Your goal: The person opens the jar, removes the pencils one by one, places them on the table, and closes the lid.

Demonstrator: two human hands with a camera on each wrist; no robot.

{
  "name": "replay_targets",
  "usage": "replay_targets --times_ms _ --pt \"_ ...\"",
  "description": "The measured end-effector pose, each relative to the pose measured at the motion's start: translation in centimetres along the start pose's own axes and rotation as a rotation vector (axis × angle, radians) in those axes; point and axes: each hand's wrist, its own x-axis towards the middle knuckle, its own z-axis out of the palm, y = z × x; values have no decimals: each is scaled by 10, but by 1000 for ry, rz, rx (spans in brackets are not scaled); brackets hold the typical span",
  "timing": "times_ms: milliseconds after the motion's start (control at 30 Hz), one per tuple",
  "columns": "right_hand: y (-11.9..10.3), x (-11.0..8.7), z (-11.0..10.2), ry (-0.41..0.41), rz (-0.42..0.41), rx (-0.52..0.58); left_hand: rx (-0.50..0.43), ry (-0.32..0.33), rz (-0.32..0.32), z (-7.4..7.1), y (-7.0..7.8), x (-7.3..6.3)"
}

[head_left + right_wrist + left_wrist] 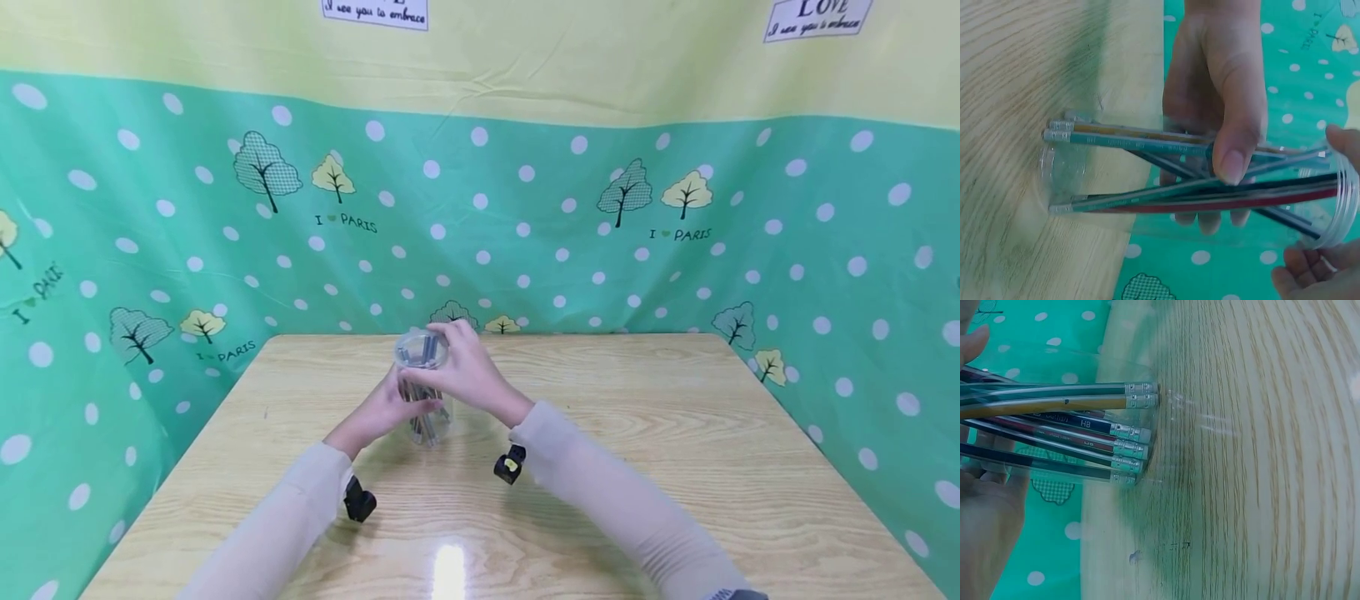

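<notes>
A clear plastic jar [442,432] stands upright, close over the wooden tabletop. Inside it lean several pencils [1141,144], green, dark, red and yellow, with their eraser ends down. My left hand [386,406] is wrapped around the jar's body, its thumb across the front in the right wrist view. At the top, my right hand [468,371] grips the rim of the round clear lid [408,358] between thumb and fingers. In the left wrist view, the metal bands and erasers [1132,432] show through the wall near the jar's base.
The light wooden table [637,467] reaches back to a green and yellow cloth [525,208] with white dots and printed trees. Black wrist cameras [510,464] hang beneath both sleeves. A bright light reflection [448,571] lies at the front of the tabletop.
</notes>
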Motion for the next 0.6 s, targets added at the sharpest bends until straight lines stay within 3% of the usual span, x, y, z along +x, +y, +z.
replay_targets --times_ms 300,600 --pt "11 7 -6 -82 -20 41 -20 -10 -4 -1 -3 1" --pt "23 18 -17 -261 -25 203 -41 -30 8 -3 -3 2"
